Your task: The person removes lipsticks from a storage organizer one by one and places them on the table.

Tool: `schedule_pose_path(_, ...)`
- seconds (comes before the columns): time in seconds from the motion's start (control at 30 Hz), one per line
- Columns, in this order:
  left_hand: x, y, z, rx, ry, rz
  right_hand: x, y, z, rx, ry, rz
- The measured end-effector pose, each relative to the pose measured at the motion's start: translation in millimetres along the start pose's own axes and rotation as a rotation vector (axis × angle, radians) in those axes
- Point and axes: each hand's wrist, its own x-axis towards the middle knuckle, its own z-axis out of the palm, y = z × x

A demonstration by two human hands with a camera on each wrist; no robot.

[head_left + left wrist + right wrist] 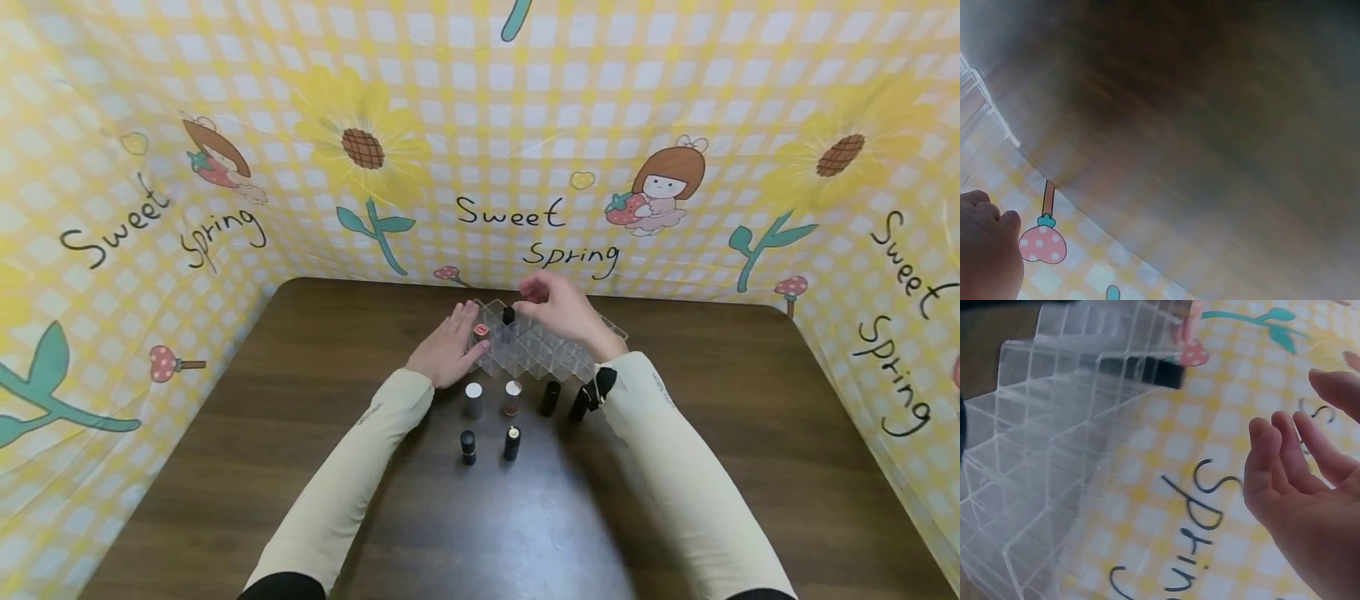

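Observation:
A clear lipstick organizer [528, 357] with diamond-shaped compartments stands at the back of the table. My left hand [447, 348] lies along its left side, fingers straight and pointing away from me. Over the back of the organizer hovers my right hand [558, 308], its fingers loosely bent with nothing between them, as the right wrist view also shows. A black lipstick tube [508, 316] stands in a back compartment, just left of the right fingertips. By the left hand's thumb, a red-topped lipstick [482, 332] sits in a compartment at the left.
In front of the organizer stand a white-capped tube [474, 400], a clear-capped lipstick [512, 398] and black tubes [551, 398], one beside the right wrist. Nearer are two more dark tubes [468, 447]. A yellow checked cloth [495, 150] walls the table's back and sides.

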Motion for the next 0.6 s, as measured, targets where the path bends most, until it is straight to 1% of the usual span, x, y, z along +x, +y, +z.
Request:
schedule_pose_path(0.1,0.7,0.5,0.3,-0.002,0.001,0.012,7.7,5.6,2.1,-0.001,0.001,0.036)
schedule_pose_path(0.27,0.2,1.0,-0.5,-0.006,0.005,0.010,17.8,9.9,8.0,-0.025,-0.009,0.072)
schedule_pose_path(0.53,-0.8,2.5,-2.0,-0.009,-0.021,-0.008,28.4,15.6,19.3,-0.163,-0.105,0.082)
schedule_pose_path(0.6,-0.7,2.1,-1.9,-0.007,-0.024,-0.009,30.8,18.1,22.4,-0.175,-0.118,0.098)
